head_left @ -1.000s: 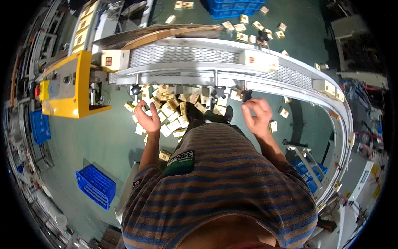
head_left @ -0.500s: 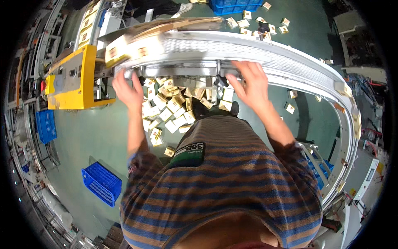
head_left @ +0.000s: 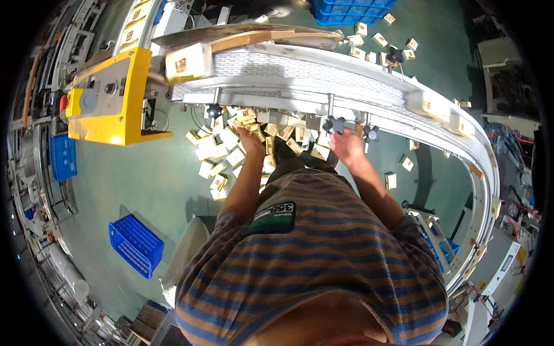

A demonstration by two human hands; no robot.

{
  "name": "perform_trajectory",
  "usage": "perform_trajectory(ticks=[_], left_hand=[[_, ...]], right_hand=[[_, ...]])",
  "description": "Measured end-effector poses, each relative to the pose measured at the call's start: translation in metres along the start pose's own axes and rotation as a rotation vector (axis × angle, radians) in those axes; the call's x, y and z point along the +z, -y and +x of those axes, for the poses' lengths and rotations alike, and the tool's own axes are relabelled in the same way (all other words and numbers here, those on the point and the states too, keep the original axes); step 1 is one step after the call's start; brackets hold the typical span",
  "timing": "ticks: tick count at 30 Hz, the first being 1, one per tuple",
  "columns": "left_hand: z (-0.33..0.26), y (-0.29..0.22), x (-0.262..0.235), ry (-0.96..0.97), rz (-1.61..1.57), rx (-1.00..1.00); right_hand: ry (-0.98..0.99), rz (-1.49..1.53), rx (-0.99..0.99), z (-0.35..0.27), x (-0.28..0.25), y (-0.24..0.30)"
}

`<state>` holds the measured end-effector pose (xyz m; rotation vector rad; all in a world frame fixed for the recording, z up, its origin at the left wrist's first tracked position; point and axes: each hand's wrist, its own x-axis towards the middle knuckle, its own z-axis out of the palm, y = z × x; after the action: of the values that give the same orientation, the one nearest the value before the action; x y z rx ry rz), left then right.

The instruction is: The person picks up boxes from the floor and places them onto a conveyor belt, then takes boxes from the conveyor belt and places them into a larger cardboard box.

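My left hand reaches down over a heap of small white and gold boxes below the conveyor's near side. Its fingertips are foreshortened against the boxes, so its grip cannot be made out. Just below a black star-shaped knob is my right hand, its fingers loosely apart and slightly blurred, with nothing visible in it. The curved conveyor runs across in front of me and bends round to the right. A blurred white box stands at its left end, and more boxes are on the right stretch.
A yellow control box with a red button stands at the left. Blue crates lie on the left floor and stand at the far side. Loose boxes are scattered on the floor beyond the conveyor. Cardboard lies along its far edge.
Both hands have dropped from the conveyor's near rail toward the heap, the left one also moving right. One box now shows at the belt's left end instead of two. The view has shifted slightly.
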<state>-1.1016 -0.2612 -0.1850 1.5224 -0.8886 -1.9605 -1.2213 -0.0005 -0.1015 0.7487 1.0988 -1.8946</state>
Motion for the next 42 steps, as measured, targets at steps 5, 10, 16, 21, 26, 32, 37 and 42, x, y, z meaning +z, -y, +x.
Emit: perform_trajectory(ticks=[5,10,16,21,26,32,37,42], left_hand=[[0.041,0.007,0.031,0.395,-0.549,-0.246],[0.047,0.004,0.038,0.552,-0.726,-0.202],[0.075,0.039,0.023,0.639,-0.666,0.054],[0.046,0.023,0.036,0.526,-0.404,0.201],[0.051,0.024,0.033,0.48,-0.553,-0.028],[0.078,0.027,0.006,0.882,-0.959,-0.18],[0.076,-0.026,0.004,0.035,-0.238,-0.093],[0.045,-0.034,-0.066,0.015,-0.09,-0.134]], right_hand=[[-0.102,0.219,-0.248,0.077,-0.029,-0.042],[0.154,0.392,-0.394,0.121,-0.045,-0.039],[0.354,0.486,-0.493,0.144,-0.058,-0.045],[0.479,0.539,-0.554,0.164,-0.08,-0.062],[0.638,0.566,-0.586,0.174,-0.097,-0.075],[0.787,0.568,-0.502,0.176,-0.108,-0.096],[0.795,0.491,-0.408,0.174,-0.108,-0.104],[0.211,0.395,-0.245,0.098,-0.062,-0.071]])
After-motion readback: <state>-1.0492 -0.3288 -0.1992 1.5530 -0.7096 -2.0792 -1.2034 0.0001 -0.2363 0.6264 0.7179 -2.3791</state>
